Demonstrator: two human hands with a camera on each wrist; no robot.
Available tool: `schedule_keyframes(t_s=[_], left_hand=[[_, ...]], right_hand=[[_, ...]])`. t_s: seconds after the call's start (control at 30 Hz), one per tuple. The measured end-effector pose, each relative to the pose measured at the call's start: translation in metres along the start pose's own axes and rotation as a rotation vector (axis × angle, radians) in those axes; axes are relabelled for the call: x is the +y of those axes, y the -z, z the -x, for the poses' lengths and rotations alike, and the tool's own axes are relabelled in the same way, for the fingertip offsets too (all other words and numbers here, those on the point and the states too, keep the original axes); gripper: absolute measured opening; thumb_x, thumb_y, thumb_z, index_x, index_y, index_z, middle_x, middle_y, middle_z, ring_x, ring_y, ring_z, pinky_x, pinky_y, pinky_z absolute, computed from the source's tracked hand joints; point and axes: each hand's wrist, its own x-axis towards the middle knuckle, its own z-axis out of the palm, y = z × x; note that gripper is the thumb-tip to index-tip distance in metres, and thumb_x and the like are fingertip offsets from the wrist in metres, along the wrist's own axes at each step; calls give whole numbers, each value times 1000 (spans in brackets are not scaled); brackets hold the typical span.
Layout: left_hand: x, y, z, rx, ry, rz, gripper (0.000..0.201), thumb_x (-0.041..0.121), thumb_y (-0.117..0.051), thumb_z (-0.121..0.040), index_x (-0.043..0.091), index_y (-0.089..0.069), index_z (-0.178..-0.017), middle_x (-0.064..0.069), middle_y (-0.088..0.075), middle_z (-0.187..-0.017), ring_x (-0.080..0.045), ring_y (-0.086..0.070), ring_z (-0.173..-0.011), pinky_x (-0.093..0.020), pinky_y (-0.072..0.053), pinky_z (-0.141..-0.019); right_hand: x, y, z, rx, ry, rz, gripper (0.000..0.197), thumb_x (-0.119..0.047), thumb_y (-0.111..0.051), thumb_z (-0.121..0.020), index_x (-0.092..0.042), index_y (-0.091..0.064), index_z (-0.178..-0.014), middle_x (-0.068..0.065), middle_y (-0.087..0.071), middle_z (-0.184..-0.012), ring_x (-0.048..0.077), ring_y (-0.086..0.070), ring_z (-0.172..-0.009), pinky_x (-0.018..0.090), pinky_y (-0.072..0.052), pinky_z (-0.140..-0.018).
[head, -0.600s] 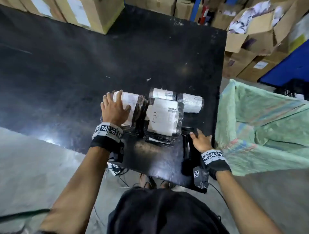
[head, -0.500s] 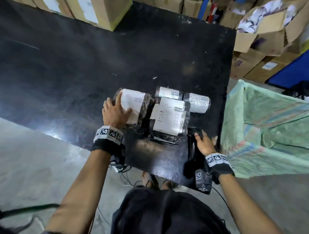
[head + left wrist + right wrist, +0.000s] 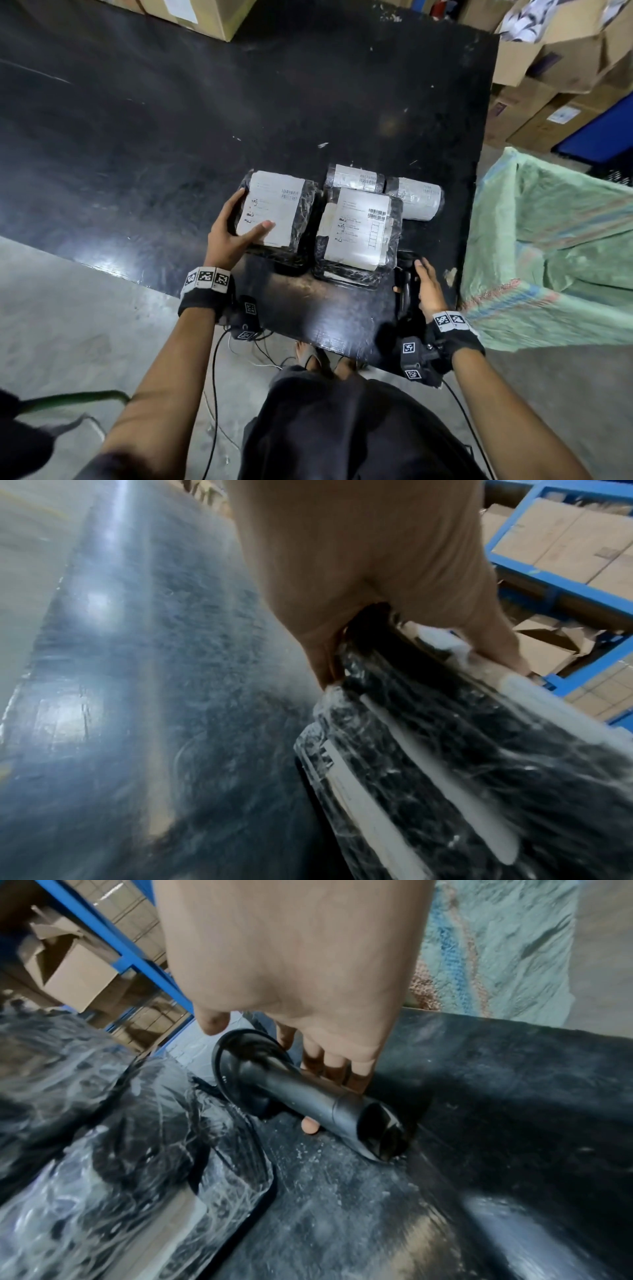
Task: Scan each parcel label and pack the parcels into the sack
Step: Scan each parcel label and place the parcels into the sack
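- Four parcels sit close together on the black table, in the middle of the head view.
- The left hand grips the left parcel. Its thumb lies on the white label, and its fingers curl round the left edge.
- In the left wrist view the left parcel is wrapped in shiny black plastic with clear film on top.
- I think the wrap is slippery, so it is best to hold it by two edges, not by the flat top.
- It looks like a soft, thick block. I guess it is not very heavy, since one hand grips it alone. It will likely squash a bit, but it does not look easy to break.
- Its long side runs from the bottom of the frame toward the top. The label faces up, and the barcode sits near the upper right corner of the label.
- The right hand curls round the black scanner, which lies on the table at the lower right of the parcels. The scanner handle points to the lower right of the right wrist view.
- The middle parcel lies touching the left one, label up.
- Two small roll parcels lie behind it, lying sideways.
- The green sack stands open at the right side, just beside the table.
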Motion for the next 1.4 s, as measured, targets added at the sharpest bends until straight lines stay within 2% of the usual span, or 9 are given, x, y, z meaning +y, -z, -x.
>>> schedule_keyframes(t_s=[0.07,0.17,0.3,0.5,0.6,0.73,1.0,1.17,1.4], left_hand=[[-4,2,-3,-8,-7,19,95,52,-92,-71,28,-50,-153,12,-59,-150,-5,-53,-141,-36,-44,-119],[-8,1,-4,-12,-5,41,94,42,-90,-76,27,-45,-157,13,-57,-152,-6,-53,-142,-38,-49,-113],[-12,1,-7,-11,14,38,89,17,-86,-86,19,-38,-161,27,-59,-143,3,-51,-140,-25,-44,-115],[7,-4,0,-18,-42,-11,84,12,-82,-89,14,-38,-161,17,-54,-148,20,-56,-122,-12,-57,-91],[19,-7,3,23,-148,-157,89,40,-86,-81,28,-43,-158,17,-55,-150,8,-52,-135,-27,-45,-114],[38,-16,12,109,-160,-326,79,59,-75,-77,50,-48,-150,-3,-67,-123,-12,-61,-110,-36,-46,-102],[38,-12,14,121,-148,-164,68,51,-79,-81,49,-56,-144,-3,-69,-132,-19,-66,-123,-50,-53,-109],[66,-18,17,210,-203,-41,65,26,-81,-88,32,-58,-148,10,-67,-135,-6,-63,-127,-43,-49,-115],[133,-56,7,161,-298,227,64,3,-72,-95,17,-50,-154,-3,-60,-151,-17,-60,-138,-45,-47,-117]], right_hand=[[0,-2,-1,-10,-7,-68,67,-53,-51,-94,-32,-29,-153,-3,-40,-149,19,-42,-136,42,-37,-103],[9,-4,-12,-28,21,-224,63,-39,-55,-99,-35,-25,-154,-2,-32,-157,29,-56,-126,36,-61,-73],[11,-10,-15,-65,-21,-251,57,-41,-51,-100,-46,-24,-150,9,-59,-131,26,-75,-69,26,-54,-50],[11,-10,-15,-66,-42,-296,55,-34,-48,-103,-42,-23,-151,10,-66,-90,20,-69,-51,23,-49,-41],[10,-8,-16,-62,-42,-270,54,-34,-47,-103,-41,-23,-151,11,-66,-89,19,-67,-47,24,-47,-41],[11,-6,-17,-42,-40,-226,53,-34,-48,-103,-38,-26,-151,12,-65,-89,18,-62,-43,22,-45,-38],[-1,5,-6,-48,25,-209,45,-31,-47,-104,-29,-34,-146,13,-67,-89,17,-58,-39,24,-46,-40],[-35,18,19,-32,179,-196,36,-39,-48,-102,-37,-41,-137,-1,-65,-114,7,-61,-67,21,-53,-57],[-103,46,61,-42,377,-302,42,-43,-44,-103,-41,-37,-144,20,-68,-113,20,-53,-58,29,-44,-55]])
